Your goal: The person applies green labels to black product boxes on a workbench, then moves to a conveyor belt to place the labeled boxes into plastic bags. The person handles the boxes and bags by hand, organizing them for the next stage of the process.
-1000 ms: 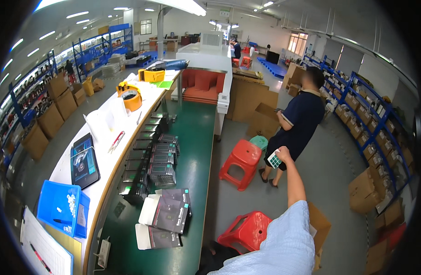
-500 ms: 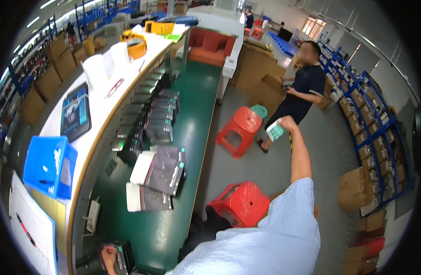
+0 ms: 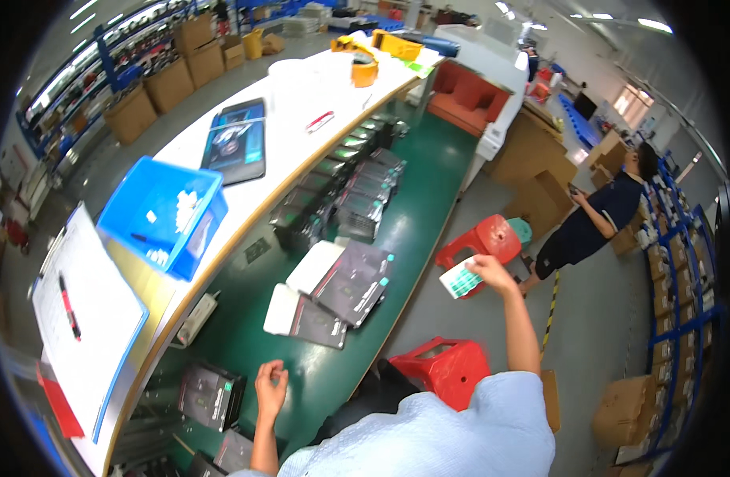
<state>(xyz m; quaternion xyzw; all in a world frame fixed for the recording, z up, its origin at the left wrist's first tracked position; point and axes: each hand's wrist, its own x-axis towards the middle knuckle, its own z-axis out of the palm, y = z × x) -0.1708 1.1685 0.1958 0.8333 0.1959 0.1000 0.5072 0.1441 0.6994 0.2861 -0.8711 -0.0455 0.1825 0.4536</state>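
Here's the long green-topped desk (image 3: 422, 211) running up the middle, a red plastic stool (image 3: 458, 367) near its right edge; on the desk sit two overlapping dark grey cardboard boxes with white end flaps (image 3: 355, 280), and nearer the person a single dark grey carton (image 3: 209, 397), just beside the left hand (image 3: 271, 388), which hovers over the green top, fingers loosely curled, nothing visible in its grip. Out right, past the desk's edge, the right hand (image 3: 493, 273) pinches, thumb and fingers nearly together, on a small white sheet with green rectangular patches (image 3: 460, 280), up in the air! Step in hand, I'd judge: holding and moving that sheet; working it two-handed would call for bringing the hands together, as they're well apart
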